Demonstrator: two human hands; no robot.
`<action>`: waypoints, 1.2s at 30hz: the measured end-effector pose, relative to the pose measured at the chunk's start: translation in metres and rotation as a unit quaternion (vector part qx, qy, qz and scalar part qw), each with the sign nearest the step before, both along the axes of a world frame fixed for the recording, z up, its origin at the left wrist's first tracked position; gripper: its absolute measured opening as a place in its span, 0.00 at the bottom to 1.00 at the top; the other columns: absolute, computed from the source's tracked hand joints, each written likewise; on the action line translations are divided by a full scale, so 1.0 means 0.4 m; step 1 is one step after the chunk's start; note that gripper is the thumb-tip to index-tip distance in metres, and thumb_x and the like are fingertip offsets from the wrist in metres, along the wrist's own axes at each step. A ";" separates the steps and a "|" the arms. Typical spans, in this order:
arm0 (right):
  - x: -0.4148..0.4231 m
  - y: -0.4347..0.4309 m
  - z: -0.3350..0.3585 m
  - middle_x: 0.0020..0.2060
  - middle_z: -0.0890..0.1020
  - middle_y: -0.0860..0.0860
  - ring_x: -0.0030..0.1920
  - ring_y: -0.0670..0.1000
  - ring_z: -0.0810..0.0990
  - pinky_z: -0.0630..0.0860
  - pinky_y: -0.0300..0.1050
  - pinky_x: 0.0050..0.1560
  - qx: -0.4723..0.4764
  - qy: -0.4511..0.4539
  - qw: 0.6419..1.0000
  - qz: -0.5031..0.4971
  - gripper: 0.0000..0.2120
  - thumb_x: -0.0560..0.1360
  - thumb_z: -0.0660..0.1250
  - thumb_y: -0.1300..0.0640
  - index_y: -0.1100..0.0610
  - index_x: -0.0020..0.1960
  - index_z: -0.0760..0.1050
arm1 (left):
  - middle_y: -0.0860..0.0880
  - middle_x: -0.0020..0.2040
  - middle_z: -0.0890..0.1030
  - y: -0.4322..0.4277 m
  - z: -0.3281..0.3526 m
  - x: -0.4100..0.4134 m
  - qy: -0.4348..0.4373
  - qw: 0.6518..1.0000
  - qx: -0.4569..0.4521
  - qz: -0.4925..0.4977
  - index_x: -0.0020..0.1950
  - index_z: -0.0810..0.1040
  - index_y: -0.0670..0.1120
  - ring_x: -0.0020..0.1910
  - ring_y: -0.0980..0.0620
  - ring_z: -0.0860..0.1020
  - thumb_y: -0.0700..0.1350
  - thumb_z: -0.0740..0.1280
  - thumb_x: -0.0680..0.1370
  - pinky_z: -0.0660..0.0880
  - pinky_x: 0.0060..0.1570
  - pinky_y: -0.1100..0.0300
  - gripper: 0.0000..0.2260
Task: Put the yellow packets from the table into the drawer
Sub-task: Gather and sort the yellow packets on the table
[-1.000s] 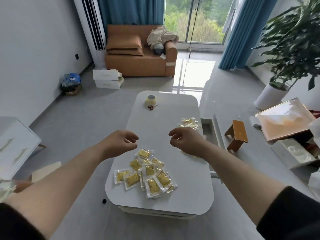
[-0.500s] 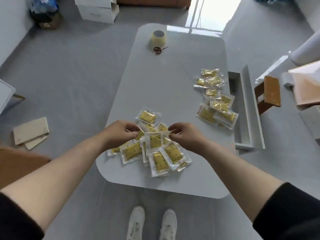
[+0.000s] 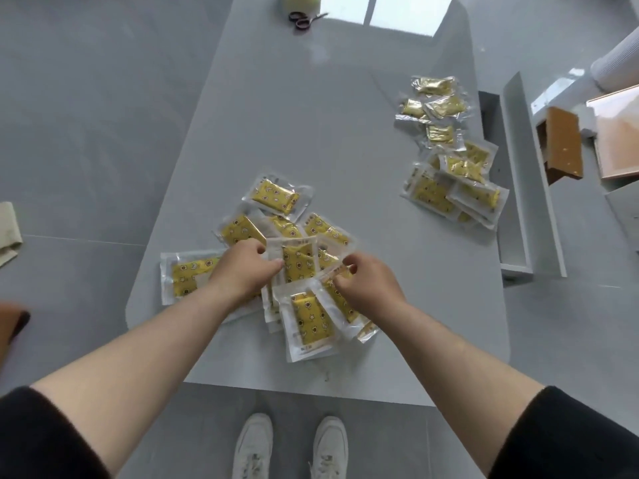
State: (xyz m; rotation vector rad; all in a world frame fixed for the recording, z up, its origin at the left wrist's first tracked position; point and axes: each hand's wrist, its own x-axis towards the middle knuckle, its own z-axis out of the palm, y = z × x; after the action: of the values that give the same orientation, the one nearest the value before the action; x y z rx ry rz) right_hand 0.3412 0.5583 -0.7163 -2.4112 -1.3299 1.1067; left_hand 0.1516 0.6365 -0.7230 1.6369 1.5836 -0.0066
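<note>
Several yellow packets in clear wrappers lie in a loose pile (image 3: 276,198) near the front of the pale grey table (image 3: 328,133). My left hand (image 3: 242,271) and my right hand (image 3: 366,285) both rest on this pile, with the fingers of each pinched on the edges of one upright packet (image 3: 298,261) between them. A second pile of yellow packets (image 3: 449,167) lies at the table's right edge. Beside it the white drawer (image 3: 518,174) stands pulled out; its inside is mostly hidden.
Scissors (image 3: 304,19) and a tape roll (image 3: 300,0) lie at the table's far end. A small wooden stool (image 3: 563,143) and a flat tan board (image 3: 619,133) stand on the floor to the right. My white shoes (image 3: 290,447) are at the table's front edge.
The view has tipped down from the room to the table. Both hands have dropped onto the near pile and closed on a packet.
</note>
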 end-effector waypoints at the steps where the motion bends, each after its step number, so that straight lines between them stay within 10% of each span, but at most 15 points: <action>1: 0.002 -0.007 -0.013 0.58 0.80 0.51 0.57 0.53 0.78 0.73 0.42 0.51 -0.006 -0.015 1.000 -0.011 0.20 0.73 0.66 0.52 0.54 0.63 0.75 | 0.46 0.47 0.81 -0.005 -0.010 0.013 0.013 1.000 0.016 0.007 0.53 0.78 0.42 0.45 0.47 0.78 0.53 0.68 0.74 0.75 0.43 0.54 0.16; 5: 0.007 -0.025 -0.045 0.45 0.80 0.50 0.49 0.54 0.79 0.72 0.42 0.43 -0.037 -0.025 0.999 -0.005 0.12 0.71 0.68 0.50 0.53 0.52 0.77 | 0.54 0.30 0.72 -0.019 -0.026 0.055 0.033 0.997 0.049 0.043 0.31 0.68 0.50 0.32 0.53 0.72 0.54 0.71 0.71 0.71 0.36 0.56 0.15; 10: 0.012 -0.031 -0.083 0.46 0.80 0.53 0.48 0.57 0.79 0.79 0.48 0.46 -0.041 -0.051 0.998 -0.004 0.16 0.65 0.67 0.47 0.54 0.49 0.77 | 0.48 0.43 0.78 -0.009 -0.069 0.077 0.064 0.991 0.097 0.066 0.38 0.76 0.48 0.46 0.47 0.75 0.58 0.75 0.66 0.70 0.39 0.56 0.15; 17: 0.032 -0.039 -0.114 0.51 0.77 0.54 0.54 0.57 0.76 0.76 0.51 0.55 -0.045 -0.089 0.995 -0.006 0.22 0.68 0.71 0.43 0.55 0.56 0.74 | 0.49 0.33 0.76 -0.007 -0.075 0.085 -0.083 0.989 0.068 0.106 0.34 0.73 0.46 0.35 0.49 0.75 0.41 0.69 0.74 0.72 0.35 0.58 0.10; 27: 0.055 -0.055 -0.094 0.38 0.81 0.49 0.41 0.52 0.81 0.79 0.45 0.39 0.048 0.090 0.986 -0.133 0.05 0.72 0.70 0.60 0.51 0.41 0.76 | 0.47 0.46 0.79 0.009 -0.011 -0.014 -0.302 0.905 0.049 0.296 0.52 0.74 0.46 0.43 0.50 0.78 0.43 0.64 0.80 0.78 0.42 0.56 0.02; 30: 0.070 -0.074 -0.068 0.41 0.84 0.51 0.41 0.52 0.84 0.81 0.45 0.39 0.063 0.253 0.931 -0.257 0.06 0.73 0.71 0.63 0.54 0.45 0.79 | 0.45 0.46 0.80 -0.099 -0.029 -0.016 -0.285 0.902 0.008 0.325 0.51 0.75 0.45 0.45 0.45 0.80 0.42 0.65 0.79 0.80 0.45 0.52 0.02; 36: 0.101 -0.105 -0.085 0.42 0.84 0.54 0.41 0.53 0.84 0.81 0.46 0.41 0.053 0.250 0.927 -0.276 0.06 0.74 0.71 0.65 0.60 0.50 0.79 | 0.46 0.51 0.78 -0.312 -0.074 0.071 -0.109 0.924 0.007 0.367 0.60 0.71 0.44 0.47 0.46 0.76 0.42 0.61 0.80 0.71 0.43 0.56 0.10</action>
State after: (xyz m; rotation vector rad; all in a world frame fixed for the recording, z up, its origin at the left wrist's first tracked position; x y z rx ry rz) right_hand 0.3814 0.5162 -0.7502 -2.0213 -0.4911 1.3003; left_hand 0.1802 0.5118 -0.7527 0.9250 1.9189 0.5603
